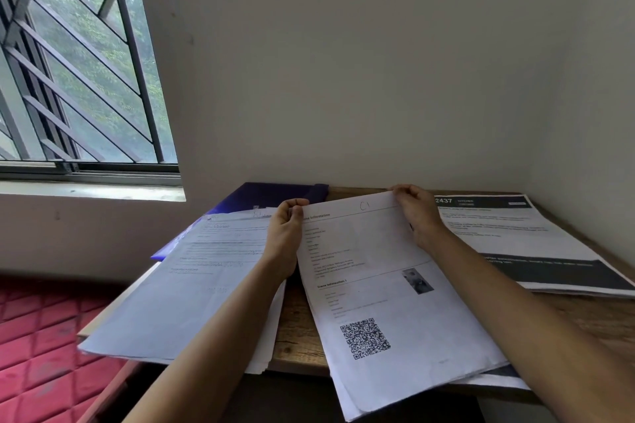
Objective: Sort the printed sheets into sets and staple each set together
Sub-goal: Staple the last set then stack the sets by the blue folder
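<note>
Left hand (285, 233) and right hand (417, 216) both pinching top corners of QR-code sheet (388, 288), lying mid wooden surface (295, 330). Other sheets (192, 282) lying left; window (79, 62) beyond.

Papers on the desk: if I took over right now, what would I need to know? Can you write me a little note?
Left hand: pinching the top left corner of the middle stack, the one with the square code.
Right hand: pinching its top right corner.
Left stack: lies on the desk, sticking out over the edge, partly on a blue folder.
Right stack: lies flat by the wall, dark bands on top.
Done: three piles are laid out.
Left: no stapler is in view, and I cannot see any staples, so each set may need stapling.
</note>
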{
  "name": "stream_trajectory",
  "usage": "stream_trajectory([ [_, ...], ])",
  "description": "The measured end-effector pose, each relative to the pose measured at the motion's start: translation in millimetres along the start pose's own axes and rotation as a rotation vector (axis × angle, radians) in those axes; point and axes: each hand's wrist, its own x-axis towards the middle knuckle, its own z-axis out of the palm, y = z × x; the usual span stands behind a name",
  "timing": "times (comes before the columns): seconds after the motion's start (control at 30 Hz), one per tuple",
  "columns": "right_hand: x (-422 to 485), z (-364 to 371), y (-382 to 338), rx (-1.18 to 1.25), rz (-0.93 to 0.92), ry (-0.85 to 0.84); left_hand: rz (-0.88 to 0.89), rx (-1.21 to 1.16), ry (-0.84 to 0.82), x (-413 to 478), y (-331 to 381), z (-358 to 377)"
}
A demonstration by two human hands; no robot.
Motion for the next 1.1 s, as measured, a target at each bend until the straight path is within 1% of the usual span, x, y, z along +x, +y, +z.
stream_trajectory([
  [0.13, 5.1, -1.4, 3.4, 0.002, 0.103, 0.002, 0.011, 0.007, -0.003, -0.3, 0.6, 0.4],
  [0.23, 5.7, -3.2, 3.5, 0.029, 0.131, 0.003, 0.013, 0.004, -0.022, -1.6, 2.3, 0.2],
  [0.37, 4.5, -4.2, -0.7, 0.057, 0.167, -0.010, -0.001, 0.018, -0.006, -1.8, 3.0, 0.4],
  [0.5, 5.7, -1.6, -6.6, 0.032, 0.171, -0.011, -0.009, 0.021, 0.024, -0.6, 2.3, 1.2],
  [0.73, 12.3, 0.5, -18.9, -0.117, 0.137, -0.063, -0.037, -0.017, 0.064, 0.2, 3.0, 2.2],
  [0.8, 9.2, 0.9, -22.1, -0.232, 0.070, -0.075, -0.042, -0.015, 0.066, 0.4, 2.5, 1.8],
  [0.83, 7.0, 1.4, -23.9, -0.346, -0.015, -0.076, -0.046, -0.010, 0.063, 0.5, 2.4, 1.6],
  [0.9, 1.7, 3.1, -26.9, -0.580, -0.273, -0.105, -0.049, 0.002, 0.058, 0.5, 2.4, 1.7],
  [0.93, -2.7, 5.0, -29.2, -0.648, -0.392, -0.149, -0.041, 0.014, 0.060, 0.9, 2.3, 1.8],
  [1.0, -11.7, 11.7, -32.3, -0.712, -0.554, -0.280, -0.016, 0.040, 0.068, 1.5, 2.1, 2.4],
  [1.1, -25.3, 24.1, -33.1, -0.718, -0.650, -0.433, 0.005, 0.057, 0.077, 1.3, 2.1, 2.9],
])
